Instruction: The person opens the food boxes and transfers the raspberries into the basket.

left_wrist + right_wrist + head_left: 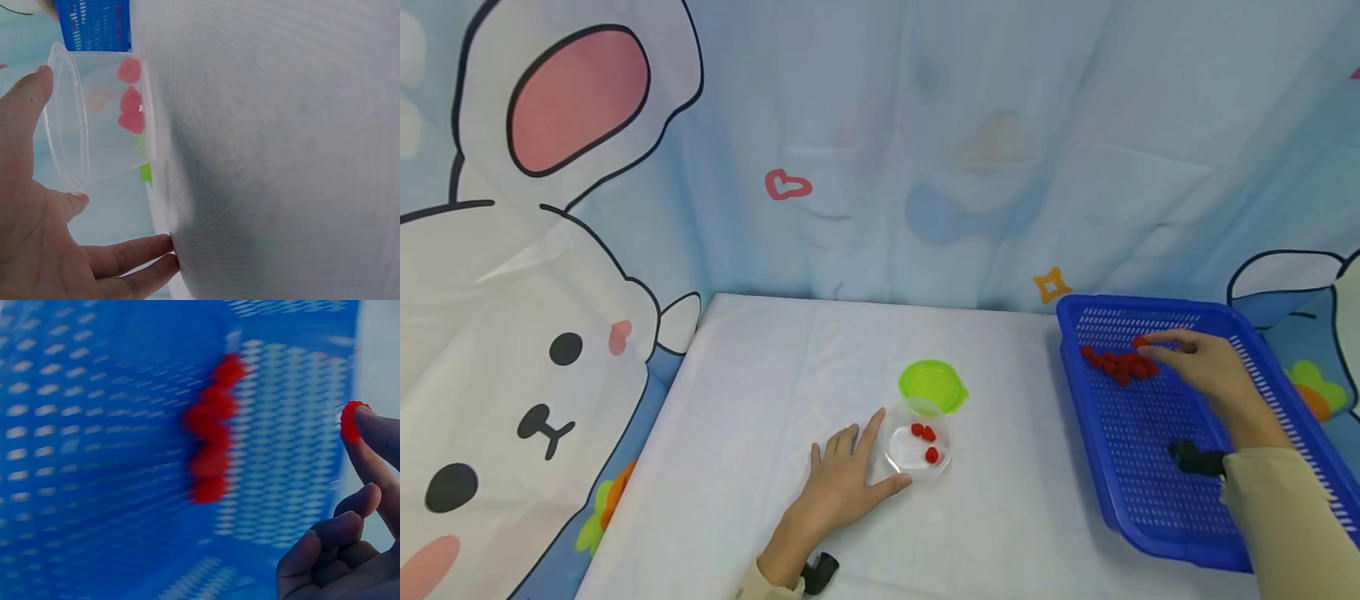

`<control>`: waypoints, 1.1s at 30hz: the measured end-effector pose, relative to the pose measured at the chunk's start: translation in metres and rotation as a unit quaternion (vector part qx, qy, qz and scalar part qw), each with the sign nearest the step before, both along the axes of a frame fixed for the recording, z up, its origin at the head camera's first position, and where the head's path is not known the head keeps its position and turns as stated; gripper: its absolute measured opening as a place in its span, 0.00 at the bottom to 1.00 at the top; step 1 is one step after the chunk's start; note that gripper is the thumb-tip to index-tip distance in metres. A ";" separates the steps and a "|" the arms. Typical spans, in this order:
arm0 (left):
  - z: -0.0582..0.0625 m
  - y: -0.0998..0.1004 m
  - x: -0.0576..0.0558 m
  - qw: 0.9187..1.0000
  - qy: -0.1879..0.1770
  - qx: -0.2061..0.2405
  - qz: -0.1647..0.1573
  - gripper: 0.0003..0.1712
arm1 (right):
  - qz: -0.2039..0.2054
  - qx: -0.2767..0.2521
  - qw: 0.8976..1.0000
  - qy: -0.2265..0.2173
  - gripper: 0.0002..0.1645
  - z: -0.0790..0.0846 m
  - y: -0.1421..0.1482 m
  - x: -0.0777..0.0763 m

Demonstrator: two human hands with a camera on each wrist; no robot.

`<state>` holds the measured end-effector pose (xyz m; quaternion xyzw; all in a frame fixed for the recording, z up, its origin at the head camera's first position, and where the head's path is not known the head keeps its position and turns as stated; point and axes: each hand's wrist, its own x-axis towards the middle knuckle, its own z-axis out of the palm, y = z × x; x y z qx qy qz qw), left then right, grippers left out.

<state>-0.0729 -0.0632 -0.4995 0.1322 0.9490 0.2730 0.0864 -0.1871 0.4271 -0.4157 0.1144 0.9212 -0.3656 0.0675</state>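
A clear plastic cup (895, 454) stands on the white table with three red raspberries (130, 100) at its bottom. My left hand (838, 490) rests beside it, fingers spread and fairly straight, thumb and forefinger at its rim; two other fingertips touch the cloth. Over the blue basket (1150, 500), my right hand (1210, 367) pinches one red raspberry (352, 421) between thumb and forefinger, its other fingers curled. Below it, several more red raspberries (1120, 365) lie in a cluster toward the far left of the basket floor.
A bright green lid (932, 382) lies flat just behind the cup. The basket's raised, slotted walls stand at the table's right side. A printed blue curtain (880, 167) hangs behind the table. Each wrist wears a small black camera.
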 end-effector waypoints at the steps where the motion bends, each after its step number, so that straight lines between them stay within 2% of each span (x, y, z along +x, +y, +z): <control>1: 0.000 0.000 0.000 1.000 -0.001 0.001 0.001 0.56 | -0.005 -0.005 1.000 -0.016 0.48 -0.006 0.005 -0.001; 4: 0.001 -0.001 0.001 1.000 -0.002 0.003 0.000 0.57 | -0.021 -0.020 0.998 -0.049 0.50 -0.024 0.016 -0.004; 9: 0.000 -0.002 0.002 1.000 -0.003 -0.001 0.000 0.57 | -0.031 -0.026 0.996 -0.075 0.51 -0.045 0.028 -0.007; 16: -0.001 -0.002 0.002 1.000 0.002 0.000 0.000 0.56 | -0.044 -0.020 0.993 -0.103 0.44 -0.063 0.035 -0.010; 20: -0.001 -0.002 0.001 1.000 0.002 0.000 0.001 0.57 | -0.045 -0.017 0.993 -0.109 0.40 -0.065 0.034 -0.010; 23: -0.001 -0.002 0.001 1.000 0.003 -0.002 0.001 0.57 | -0.040 -0.009 0.994 -0.097 0.40 -0.058 0.031 -0.008; 25: -0.001 -0.001 0.001 1.000 0.004 -0.003 0.000 0.57 | -0.036 -0.013 0.997 -0.073 0.41 -0.049 0.026 -0.006; 29: -0.001 -0.001 0.001 1.000 0.005 -0.004 -0.002 0.57 | -0.013 -0.030 0.999 -0.013 0.46 -0.016 0.001 0.000; 33: -0.001 -0.001 0.000 1.000 0.000 -0.003 -0.003 0.57 | 0.029 -0.027 0.999 0.032 0.46 0.021 -0.041 0.013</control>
